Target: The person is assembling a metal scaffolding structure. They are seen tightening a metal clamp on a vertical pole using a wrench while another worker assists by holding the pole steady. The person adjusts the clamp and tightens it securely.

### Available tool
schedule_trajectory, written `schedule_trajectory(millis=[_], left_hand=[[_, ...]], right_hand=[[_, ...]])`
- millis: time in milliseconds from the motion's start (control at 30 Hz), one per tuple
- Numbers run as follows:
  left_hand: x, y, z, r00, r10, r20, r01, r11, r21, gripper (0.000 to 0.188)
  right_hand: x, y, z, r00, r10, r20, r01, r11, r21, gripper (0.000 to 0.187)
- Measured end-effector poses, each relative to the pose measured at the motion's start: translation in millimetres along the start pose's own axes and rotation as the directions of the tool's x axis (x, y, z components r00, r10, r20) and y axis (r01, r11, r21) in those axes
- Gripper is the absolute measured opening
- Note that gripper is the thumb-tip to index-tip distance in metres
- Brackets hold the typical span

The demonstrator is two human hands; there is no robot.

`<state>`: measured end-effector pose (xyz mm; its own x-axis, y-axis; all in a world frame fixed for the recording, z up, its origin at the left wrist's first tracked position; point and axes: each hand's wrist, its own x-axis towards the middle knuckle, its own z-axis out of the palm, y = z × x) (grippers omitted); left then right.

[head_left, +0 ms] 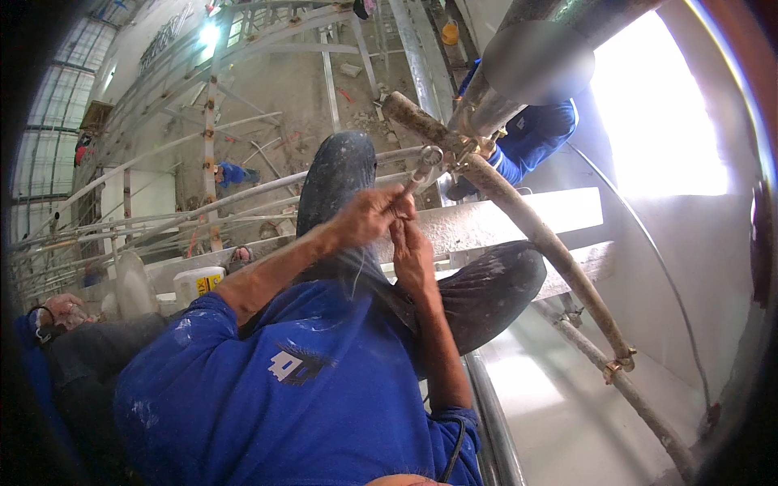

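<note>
A metal ratchet wrench [421, 168] with a round head points up and away from me, just short of a scaffold clamp [478, 150]. My left hand [371, 217] is closed around its handle. Against the lower end of the handle, my right hand [413, 253] is closed too, its fingers pressed near the left fingertips; what they hold there is hidden. A thin pale cord [356, 275] hangs below the hands. Both hands are above my lap, between my bent knees in dark, dusty trousers [486, 304].
Scaffold tubes [539, 231] cross at the clamp, one slanting down right to another coupler [620, 364]. Pale planks [519, 219] lie beyond my knees. A white tub [197, 283] stands left, near another person's hand [61, 312]. A person in blue [535, 142] is beyond the clamp. Far below lies a floor [284, 89].
</note>
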<state>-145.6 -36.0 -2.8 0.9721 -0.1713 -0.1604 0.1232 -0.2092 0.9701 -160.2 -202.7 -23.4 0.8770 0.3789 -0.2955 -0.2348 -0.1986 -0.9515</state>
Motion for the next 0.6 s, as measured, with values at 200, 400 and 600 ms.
schedule_trajectory(millis=[200, 400, 600], left_hand=[[22, 28, -91, 0.986, 0.065, 0.153, -0.156, 0.672, 0.724, 0.024], [76, 27, -105, 0.932, 0.013, 0.362, -0.326, 0.463, 0.824, 0.021], [106, 14, -117, 0.839, 0.297, 0.456, -0.543, 0.415, 0.730, 0.025]], right_hand=[[26, -29, -72, 0.876, -0.291, -0.383, 0.163, 0.929, -0.333, 0.021], [73, -71, -91, 0.719, -0.690, -0.080, 0.366, 0.474, -0.801, 0.046], [96, -42, -108, 0.758, -0.652, 0.029, 0.484, 0.532, -0.694, 0.069]])
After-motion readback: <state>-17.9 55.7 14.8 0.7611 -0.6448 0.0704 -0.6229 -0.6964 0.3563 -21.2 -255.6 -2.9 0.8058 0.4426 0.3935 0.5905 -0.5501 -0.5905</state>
